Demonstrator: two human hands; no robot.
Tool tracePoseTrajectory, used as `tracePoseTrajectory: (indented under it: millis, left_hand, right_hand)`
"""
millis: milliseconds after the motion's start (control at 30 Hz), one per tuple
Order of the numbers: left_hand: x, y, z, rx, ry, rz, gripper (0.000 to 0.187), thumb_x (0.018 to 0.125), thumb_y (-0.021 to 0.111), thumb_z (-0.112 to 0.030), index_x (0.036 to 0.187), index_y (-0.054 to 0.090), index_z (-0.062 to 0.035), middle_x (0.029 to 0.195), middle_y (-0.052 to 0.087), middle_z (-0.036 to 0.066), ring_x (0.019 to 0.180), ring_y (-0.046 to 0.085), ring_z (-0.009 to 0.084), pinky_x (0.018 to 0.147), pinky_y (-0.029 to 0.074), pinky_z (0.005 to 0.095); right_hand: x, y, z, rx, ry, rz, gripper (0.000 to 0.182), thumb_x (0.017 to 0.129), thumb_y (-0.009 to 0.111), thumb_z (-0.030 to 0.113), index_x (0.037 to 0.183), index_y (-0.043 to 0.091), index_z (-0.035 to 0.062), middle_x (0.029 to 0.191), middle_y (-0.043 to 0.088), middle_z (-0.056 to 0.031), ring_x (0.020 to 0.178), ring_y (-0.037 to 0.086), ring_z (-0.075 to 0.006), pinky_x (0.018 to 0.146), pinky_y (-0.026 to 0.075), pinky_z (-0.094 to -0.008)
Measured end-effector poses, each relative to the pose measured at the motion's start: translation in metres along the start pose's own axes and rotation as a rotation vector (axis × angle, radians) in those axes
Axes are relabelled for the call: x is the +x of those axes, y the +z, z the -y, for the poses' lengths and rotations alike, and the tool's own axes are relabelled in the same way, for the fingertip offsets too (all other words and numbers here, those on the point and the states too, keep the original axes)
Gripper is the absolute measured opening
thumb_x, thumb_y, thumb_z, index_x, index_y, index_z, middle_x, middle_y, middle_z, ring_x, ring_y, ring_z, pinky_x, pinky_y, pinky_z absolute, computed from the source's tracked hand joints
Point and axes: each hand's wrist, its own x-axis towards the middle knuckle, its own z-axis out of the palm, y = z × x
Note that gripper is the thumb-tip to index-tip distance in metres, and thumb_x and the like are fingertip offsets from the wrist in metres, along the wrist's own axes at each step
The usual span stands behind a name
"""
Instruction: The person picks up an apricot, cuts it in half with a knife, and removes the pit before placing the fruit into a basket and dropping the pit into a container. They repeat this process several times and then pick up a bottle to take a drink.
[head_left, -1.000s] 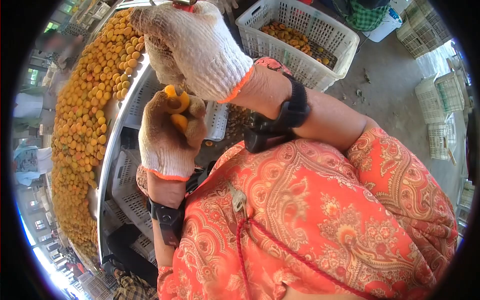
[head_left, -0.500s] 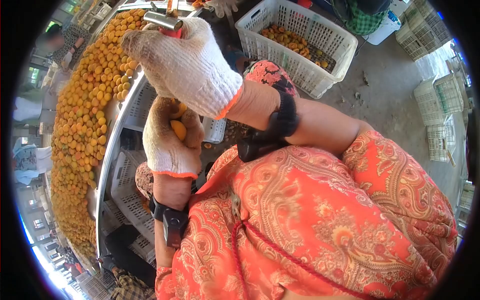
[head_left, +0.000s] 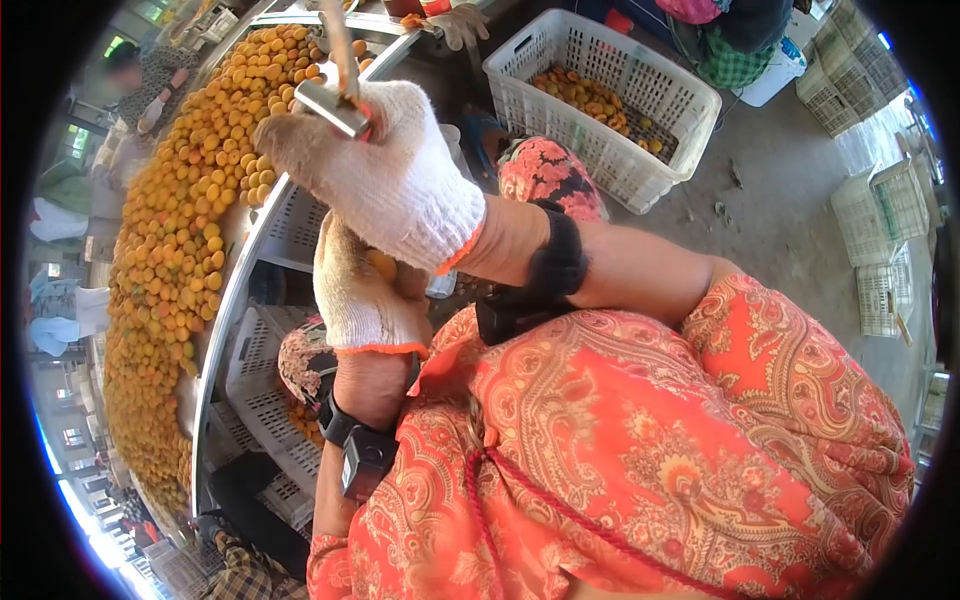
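Observation:
My right hand (head_left: pixel 390 165), in a white knitted glove with an orange cuff, is closed around a tool with a short shiny metal cylinder (head_left: pixel 332 108), a red part and a long thin piece blurred above it. Just below, my left hand (head_left: pixel 365 295), gloved the same way, curls around an orange-yellow apricot (head_left: pixel 381 264), which shows only in part behind the right hand. Left of both hands, a big heap of whole apricots (head_left: pixel 175 250) covers a metal-edged table.
A white plastic crate (head_left: pixel 690 150) with cut apricots stands on the floor at upper right. Another white crate (head_left: pixel 250 375) sits under the table edge. Stacked crates (head_left: pixel 885 215) stand at far right. People are across the table and nearby; an empty glove (head_left: pixel 455 25) lies on the table edge.
Both hands have moved slightly down and right, closer together. The apricot in my left hand is now more covered by my right hand, and the tool has tilted.

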Motion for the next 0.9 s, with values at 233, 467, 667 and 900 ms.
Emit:
tracePoseTrajectory:
  millis: [233,467,667,900]
  left_hand:
    - [0.003,-0.003,-0.001,0.061,0.129,-0.059,0.023,0.101,0.051,-0.034,0.096,0.06,-0.0128,0.073,0.056,-0.001,0.049,0.047,0.011,0.044,0.035,0.0216]
    - [-0.01,-0.007,-0.02,-0.025,-0.085,0.251,0.032,0.103,0.045,-0.043,0.094,0.057,-0.0145,0.067,0.051,0.002,0.042,0.031,0.009,0.042,0.024,0.0234]
    - [-0.009,-0.009,-0.021,-0.023,-0.075,0.336,0.029,0.102,0.047,-0.042,0.093,0.056,-0.0158,0.068,0.054,0.002,0.042,0.032,0.0092,0.041,0.025,0.0241]
    - [-0.004,-0.003,-0.022,-0.159,-0.172,0.062,0.027,0.094,0.064,-0.038,0.098,0.058,-0.0119,0.084,0.061,0.002,0.065,0.062,0.0145,0.048,0.046,0.0207]
  right_hand:
    - [0.016,-0.018,-0.012,0.717,0.325,0.102,0.024,0.095,0.058,0.026,0.079,0.058,0.0082,0.057,0.051,0.0003,0.047,0.049,-0.0102,0.041,0.038,-0.0294]
    - [0.012,-0.02,0.011,0.568,0.3,0.083,0.03,0.097,0.042,0.035,0.079,0.05,0.0122,0.055,0.047,-0.0006,0.038,0.043,-0.0163,0.036,0.033,-0.0313]
    - [0.007,-0.019,0.025,0.659,0.259,0.037,0.019,0.092,0.061,0.016,0.076,0.056,0.007,0.056,0.049,0.0018,0.047,0.051,-0.0086,0.043,0.038,-0.0271]
    - [0.005,-0.013,0.023,0.465,0.14,-0.059,0.028,0.089,0.07,0.02,0.07,0.061,0.0024,0.057,0.05,0.0036,0.056,0.045,-0.0021,0.045,0.036,-0.0264]
